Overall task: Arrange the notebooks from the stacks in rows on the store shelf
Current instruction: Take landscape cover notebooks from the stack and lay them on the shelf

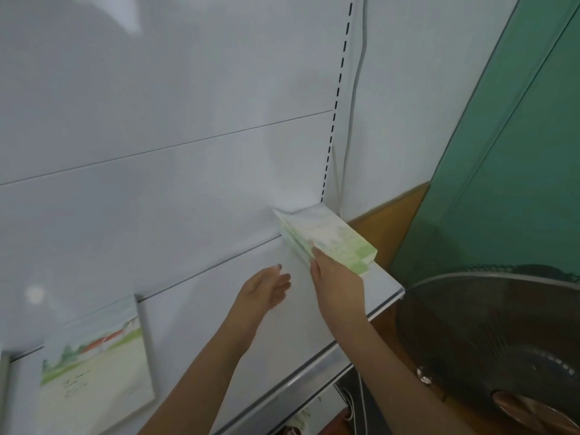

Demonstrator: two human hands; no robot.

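**Right hand on the corner stack, left hand free beside it**

At the far left of the white shelf [219, 324], a notebook stack [97, 359] lies flat with its landscape cover up, well apart from both hands. Moving right, the left hand [266, 290] hovers over bare shelf, fingers straight and relaxed, holding nothing (it is slightly blurred). Just beside it, the right hand [337, 277] rests on the near end of the green notebooks [326, 238]; its thumb lies on the top cover, and whether the fingers curl under I cannot tell. That stack sits in the shelf's back right corner, its long axis running from the back panel toward the front edge. The right hand is plainly nearer, so the next pull likely comes leftward, toward the empty left hand. A fan [489, 340] stands farther right.
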